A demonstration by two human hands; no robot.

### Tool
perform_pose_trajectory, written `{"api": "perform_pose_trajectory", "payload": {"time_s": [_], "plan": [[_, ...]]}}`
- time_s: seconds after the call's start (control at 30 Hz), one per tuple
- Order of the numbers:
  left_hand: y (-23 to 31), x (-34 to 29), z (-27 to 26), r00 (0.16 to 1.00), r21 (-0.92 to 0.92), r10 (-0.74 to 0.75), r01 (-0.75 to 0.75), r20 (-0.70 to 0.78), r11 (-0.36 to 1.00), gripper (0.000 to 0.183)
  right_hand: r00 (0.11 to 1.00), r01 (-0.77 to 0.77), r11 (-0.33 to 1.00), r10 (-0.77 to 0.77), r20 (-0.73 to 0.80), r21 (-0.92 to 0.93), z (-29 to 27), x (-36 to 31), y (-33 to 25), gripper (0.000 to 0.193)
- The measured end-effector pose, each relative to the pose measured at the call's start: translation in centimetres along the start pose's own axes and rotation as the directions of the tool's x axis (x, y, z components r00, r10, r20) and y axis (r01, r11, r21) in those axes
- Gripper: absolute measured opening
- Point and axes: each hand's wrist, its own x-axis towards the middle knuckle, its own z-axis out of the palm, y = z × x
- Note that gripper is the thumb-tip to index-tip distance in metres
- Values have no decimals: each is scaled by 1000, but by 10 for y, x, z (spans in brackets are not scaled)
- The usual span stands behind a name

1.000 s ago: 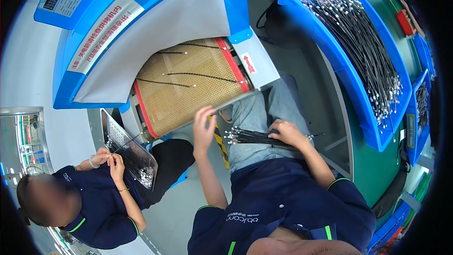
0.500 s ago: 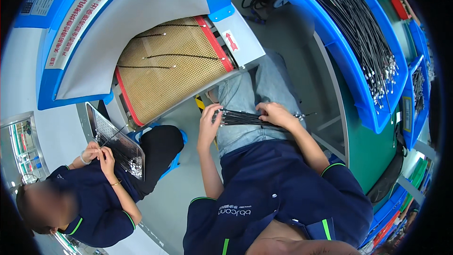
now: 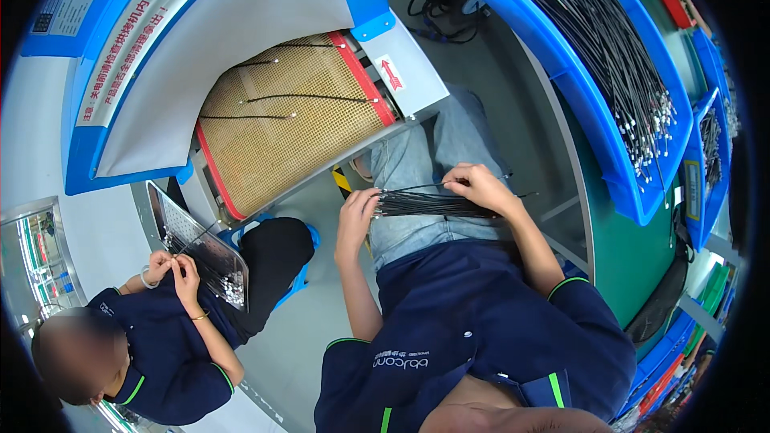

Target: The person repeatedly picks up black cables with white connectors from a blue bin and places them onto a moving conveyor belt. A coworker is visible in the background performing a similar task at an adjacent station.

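Note:
A bundle of thin black cables (image 3: 437, 205) with small pale connectors lies across my lap. At its left end my left hand (image 3: 358, 215) is closed, fingertips on the connector ends of the cables. My right hand (image 3: 479, 188) pinches a single black cable (image 3: 427, 186), raised a little above the rest and running left toward my left hand. Beneath my right palm the bundle's right end is partly hidden.
Ahead is a mesh conveyor belt (image 3: 297, 144) with red edges, several black cables spread on it. On the right, a blue bin (image 3: 553, 56) full of cables stands on a green table (image 3: 622, 265). At left a seated co-worker (image 3: 172, 337) handles cables over a metal tray (image 3: 228, 244).
My right hand has come up slightly from the bundle, with one cable now pinched and lifted apart from the others. My left hand has shifted slightly down at the bundle's end.

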Motion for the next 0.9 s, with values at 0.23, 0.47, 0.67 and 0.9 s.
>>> {"api": "perform_pose_trajectory", "payload": {"time_s": [0.23,0.47,0.67,0.9], "plan": [[46,11,8,973,42,223,-226,59,973,16,966,256,961,-258,-5,-109,10,17,-40,20],[61,14,-3,947,166,319,-321,36,933,16,905,400,893,-421,-67,-206,-8,28,-43,11],[64,17,3,923,140,384,-381,6,914,16,858,458,848,-500,-116,-268,-14,22,-42,10],[68,15,3,903,163,430,-421,-23,892,17,837,480,834,-528,-142,-273,-12,22,-41,12]]}}
